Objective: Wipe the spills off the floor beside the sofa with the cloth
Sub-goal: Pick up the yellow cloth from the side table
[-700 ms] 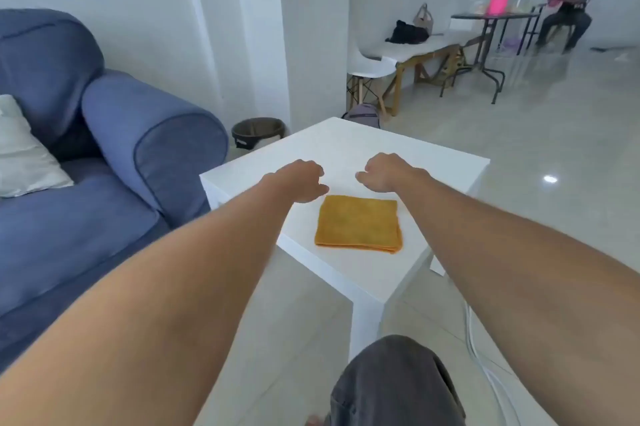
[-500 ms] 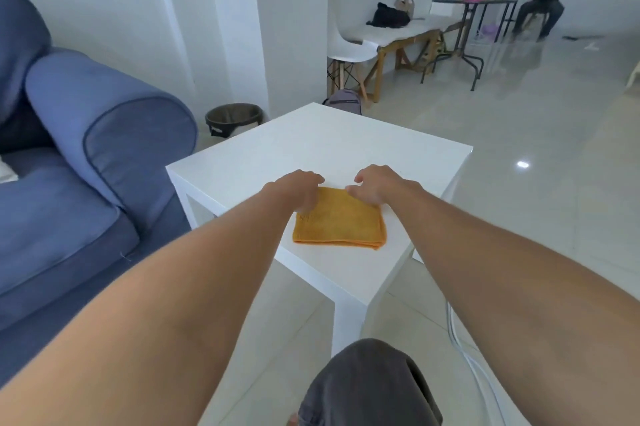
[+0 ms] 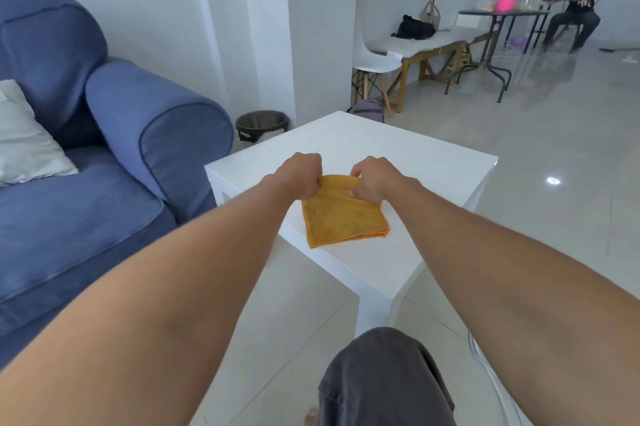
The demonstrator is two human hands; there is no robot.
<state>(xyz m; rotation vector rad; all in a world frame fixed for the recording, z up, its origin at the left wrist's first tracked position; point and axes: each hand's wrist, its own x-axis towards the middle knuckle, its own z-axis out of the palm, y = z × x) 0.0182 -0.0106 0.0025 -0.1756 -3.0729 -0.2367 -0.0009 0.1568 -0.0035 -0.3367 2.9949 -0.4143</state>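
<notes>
1. Left hand (image 3: 300, 173) grip closed on the far left corner of the cloth (image 3: 341, 216), fingers curled under, fabric bunched up off the surface
2. Right hand (image 3: 372, 179) grip pinching the far right edge of the same cloth, fingertips (image 3: 352, 192) pressed into the fabric
3. Cloth is orange, folded, centre of frame; far edge lifted between the hands, near edge and near corners lying flat on the desk (image 3: 408, 162)
4. Desk is white, square, low; cloth sits near its lower-left edge
5. Blue sofa (image 3: 104, 155) fills the left of frame, its armrest just beside the desk, pale cushion (image 3: 24, 138) at far left
6. Floor (image 3: 519, 203) is glossy light tile; can't tell any spill on it from this view
7. Small dark bin (image 3: 262, 124) against the wall behind the desk, upper centre
</notes>
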